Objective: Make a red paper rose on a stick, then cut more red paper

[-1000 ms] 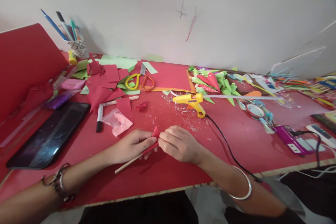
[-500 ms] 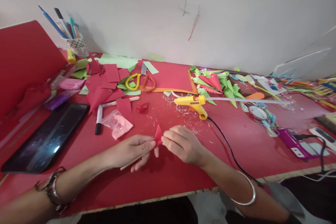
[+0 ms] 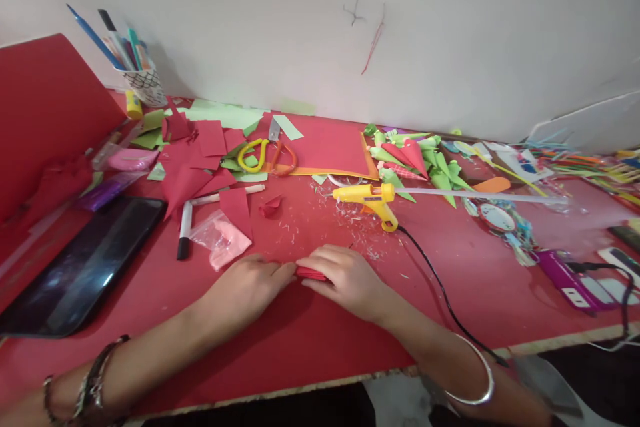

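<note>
Near the front middle of the table, a small folded piece of red paper (image 3: 311, 273) lies between my two hands. My left hand (image 3: 257, 285) is closed, its thumb and forefinger at the paper's left end. From the right, my right hand (image 3: 350, 280) closes on the same paper, fingers above and thumb on the near side. The fingers cover much of the paper. The thin stick seen earlier under my left hand does not show. Just beyond my hands lies a yellow glue gun (image 3: 367, 199) with a long clear glue stick (image 3: 480, 195) in its back.
Scissors (image 3: 270, 152), red paper scraps (image 3: 210, 139) and a bag of pink material (image 3: 225, 240) lie left of centre. A phone (image 3: 85, 260) rests at left, a pen cup (image 3: 145, 85) behind. Green and red paper cones (image 3: 410, 153) are piled at right. The glue gun's black cord (image 3: 435, 287) runs rightward.
The upright red paper tip has gone down, and the paper now lies low between my fingers. My left hand has turned palm down; the stick has dropped out of sight.
</note>
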`<state>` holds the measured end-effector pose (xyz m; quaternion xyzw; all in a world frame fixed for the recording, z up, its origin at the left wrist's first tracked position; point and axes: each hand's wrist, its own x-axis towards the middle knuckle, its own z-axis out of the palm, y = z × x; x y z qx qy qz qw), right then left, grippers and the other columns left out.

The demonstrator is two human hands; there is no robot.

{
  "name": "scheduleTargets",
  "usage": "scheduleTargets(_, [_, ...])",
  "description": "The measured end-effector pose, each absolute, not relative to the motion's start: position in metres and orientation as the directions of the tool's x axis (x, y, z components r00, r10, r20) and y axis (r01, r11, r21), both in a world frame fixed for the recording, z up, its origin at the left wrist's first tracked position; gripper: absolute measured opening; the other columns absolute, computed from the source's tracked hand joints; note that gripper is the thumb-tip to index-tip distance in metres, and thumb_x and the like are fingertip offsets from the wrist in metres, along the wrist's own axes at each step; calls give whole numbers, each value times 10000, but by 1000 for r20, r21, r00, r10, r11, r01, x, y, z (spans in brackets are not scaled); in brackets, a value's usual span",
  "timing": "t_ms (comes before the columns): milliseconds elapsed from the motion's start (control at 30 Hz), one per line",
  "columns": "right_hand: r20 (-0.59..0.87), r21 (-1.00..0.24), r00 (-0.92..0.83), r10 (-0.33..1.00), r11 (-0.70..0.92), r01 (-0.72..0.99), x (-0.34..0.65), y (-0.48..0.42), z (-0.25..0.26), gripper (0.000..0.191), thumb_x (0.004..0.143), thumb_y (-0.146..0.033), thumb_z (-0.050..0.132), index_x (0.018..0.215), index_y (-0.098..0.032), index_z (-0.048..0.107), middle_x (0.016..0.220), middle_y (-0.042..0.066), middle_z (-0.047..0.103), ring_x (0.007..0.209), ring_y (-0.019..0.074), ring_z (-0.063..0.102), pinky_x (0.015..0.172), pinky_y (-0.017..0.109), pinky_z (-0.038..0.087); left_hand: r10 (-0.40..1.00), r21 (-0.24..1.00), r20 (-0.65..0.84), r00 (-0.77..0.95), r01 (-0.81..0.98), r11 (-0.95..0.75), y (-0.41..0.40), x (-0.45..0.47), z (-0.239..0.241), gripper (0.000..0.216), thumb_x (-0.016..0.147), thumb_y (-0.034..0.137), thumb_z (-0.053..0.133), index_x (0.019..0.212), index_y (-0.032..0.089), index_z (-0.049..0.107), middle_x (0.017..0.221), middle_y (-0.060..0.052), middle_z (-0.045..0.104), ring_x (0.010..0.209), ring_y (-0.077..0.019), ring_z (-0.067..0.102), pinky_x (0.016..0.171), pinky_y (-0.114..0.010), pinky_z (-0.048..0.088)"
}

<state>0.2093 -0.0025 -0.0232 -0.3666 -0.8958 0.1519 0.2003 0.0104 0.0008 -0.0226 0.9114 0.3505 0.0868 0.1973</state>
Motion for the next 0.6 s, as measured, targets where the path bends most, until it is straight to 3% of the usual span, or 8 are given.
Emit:
scheduleTargets(100, [329,-305,-666,669,743,596,209,-2,-27,235,871,-258,448,974,-131,617,771,44,635,702,148,555,635,256,434,675,461,45,736,584,-668,0,12,-26,284,856,112,299,767,146,566,659,-44,602,566,-141,516,552,-262,371])
scheduleTargets(200, [389,-219,-692,609,790,572,209,-4,-27,248,886,-202,410,1003,-103,604,715,38,617,651,138,522,600,250,406,715,623,-50,698,581,-524,1,13,-19,339,896,230,297,663,153,531,607,-9,570,518,-110,496,493,-230,338])
scheduleTargets(300, [424,-108,-720,550,820,562,210,-6,-23,259,896,-155,372,1023,-91,588,660,24,591,614,132,486,563,255,367,687,819,-313,656,553,-155,4,11,-9,372,893,376,303,698,152,527,491,46,471,387,-63,412,402,-186,302])
scheduleTargets(367, [419,-63,-739,527,829,556,210,-7,-19,251,897,-159,373,1011,-101,589,629,11,568,595,127,467,543,258,340,564,863,-465,682,491,118,8,9,-5,374,883,423,298,792,151,537,448,78,415,308,-40,322,340,-163,248])
scheduleTargets(433, [400,-77,-754,520,839,538,210,-6,-16,248,903,-172,368,987,-117,594,613,1,549,588,119,456,543,253,332,449,859,-512,732,427,282,12,7,-3,363,875,438,312,863,152,536,449,89,407,286,-26,271,317,-152,199])
scheduleTargets(533, [369,-147,-757,540,838,526,211,-6,-16,258,910,-190,354,971,-136,599,619,-3,545,600,113,462,561,241,341,404,865,-498,768,403,299,14,6,-4,362,878,434,306,792,151,515,471,84,419,294,-20,265,318,-148,188])
scheduleTargets(600, [353,-175,-744,567,821,543,212,-6,-18,259,907,-199,357,972,-137,599,631,3,553,605,118,471,561,241,344,481,881,-455,749,455,125,12,7,-5,370,895,408,272,753,153,498,496,68,457,321,-31,328,346,-154,256])
